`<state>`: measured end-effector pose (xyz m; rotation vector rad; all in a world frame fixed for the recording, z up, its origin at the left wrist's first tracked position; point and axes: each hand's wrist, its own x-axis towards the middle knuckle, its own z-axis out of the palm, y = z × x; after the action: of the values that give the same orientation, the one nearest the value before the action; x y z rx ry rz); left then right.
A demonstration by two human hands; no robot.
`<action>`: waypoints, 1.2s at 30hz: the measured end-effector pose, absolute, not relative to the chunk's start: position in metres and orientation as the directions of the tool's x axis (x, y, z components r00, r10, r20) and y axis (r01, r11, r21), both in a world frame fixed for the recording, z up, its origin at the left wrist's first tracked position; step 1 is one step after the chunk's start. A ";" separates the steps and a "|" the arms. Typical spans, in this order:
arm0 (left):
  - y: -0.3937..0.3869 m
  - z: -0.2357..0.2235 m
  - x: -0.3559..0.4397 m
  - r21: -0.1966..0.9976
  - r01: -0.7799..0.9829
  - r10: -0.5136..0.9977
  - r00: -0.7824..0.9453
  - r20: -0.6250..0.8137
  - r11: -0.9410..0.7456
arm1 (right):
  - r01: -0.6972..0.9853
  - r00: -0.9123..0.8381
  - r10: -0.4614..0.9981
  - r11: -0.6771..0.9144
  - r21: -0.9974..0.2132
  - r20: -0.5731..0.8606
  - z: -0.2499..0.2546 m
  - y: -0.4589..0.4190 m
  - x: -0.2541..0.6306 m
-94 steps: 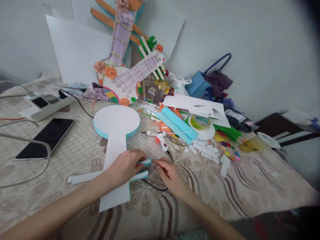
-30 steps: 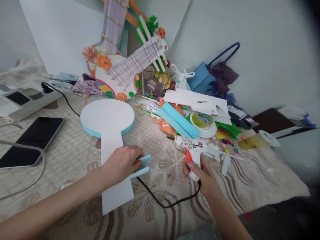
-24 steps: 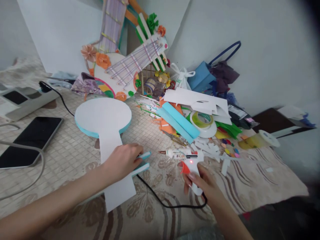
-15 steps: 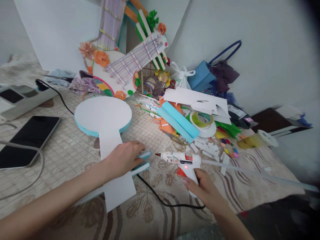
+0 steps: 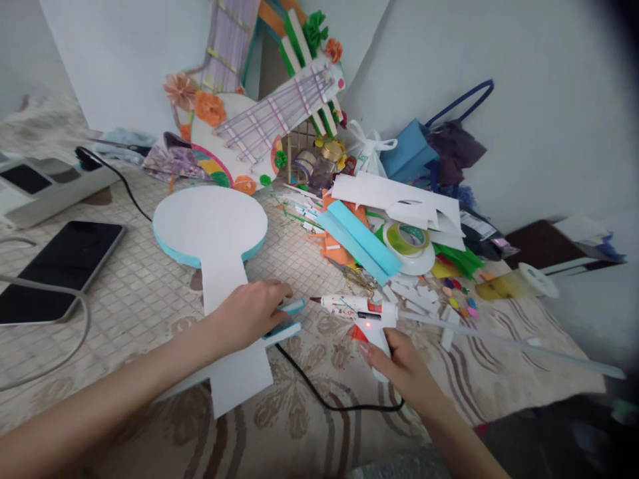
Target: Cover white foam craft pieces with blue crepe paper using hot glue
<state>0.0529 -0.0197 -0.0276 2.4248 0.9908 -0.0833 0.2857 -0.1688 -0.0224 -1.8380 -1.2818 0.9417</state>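
My right hand (image 5: 399, 362) is wrapped round the handle of a white hot glue gun (image 5: 362, 308), its fingers at the red trigger. A small red light glows on the gun and a long clear glue stick (image 5: 499, 342) runs out of its back. The nozzle points left, just short of a small white strip with blue edges (image 5: 293, 307). My left hand (image 5: 257, 307) is closed on that strip, over the neck of a white guitar-shaped cutout (image 5: 210, 219) with a blue rim. A second blue-edged strip (image 5: 283, 334) juts out below; where the fingers meet the pieces is partly hidden.
A black cord (image 5: 319, 396) curves below the gun. At left lie a phone (image 5: 60, 273) and a power strip (image 5: 60, 189). Decorated paper guitars (image 5: 279, 113) stand behind. Blue paper (image 5: 357, 243), a tape roll (image 5: 407, 237), scissors (image 5: 362, 279) and white scraps (image 5: 412, 293) lie right.
The view has shifted slightly. The glue gun's nozzle is a little closer to the strip at my left fingers. Both hands keep their grip.
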 end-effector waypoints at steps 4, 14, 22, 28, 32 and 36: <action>-0.021 -0.028 0.052 0.440 0.660 0.635 0.738 -0.227 -0.609 | 0.492 0.317 0.943 -0.254 -0.833 -0.100 -0.024 -0.171 0.289; -0.020 -0.022 0.053 0.487 0.620 0.647 0.750 -0.138 -0.615 | 0.351 0.458 0.882 -0.296 -0.888 -0.113 -0.036 -0.179 0.303; -0.009 0.001 0.084 0.628 0.549 0.693 0.721 -0.021 -0.552 | 0.208 0.484 0.864 -0.269 -0.940 -0.140 -0.030 -0.177 0.290; -0.006 -0.009 0.108 0.759 0.404 0.585 0.810 -0.037 -0.511 | 0.178 0.438 0.889 -0.233 -0.956 -0.135 -0.031 -0.179 0.290; 0.010 -0.014 0.107 0.785 0.382 0.568 0.822 -0.047 -0.488 | 0.153 0.440 0.890 -0.201 -0.967 -0.116 -0.034 -0.185 0.294; 0.047 -0.004 0.087 0.729 0.500 0.774 0.630 0.065 -0.468 | 0.118 0.482 0.870 -0.179 -0.977 -0.101 -0.039 -0.193 0.299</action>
<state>0.0867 0.0467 -0.0042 2.1629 0.9908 0.5127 0.2990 -0.1930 -0.0395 -1.6250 -0.8681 0.8519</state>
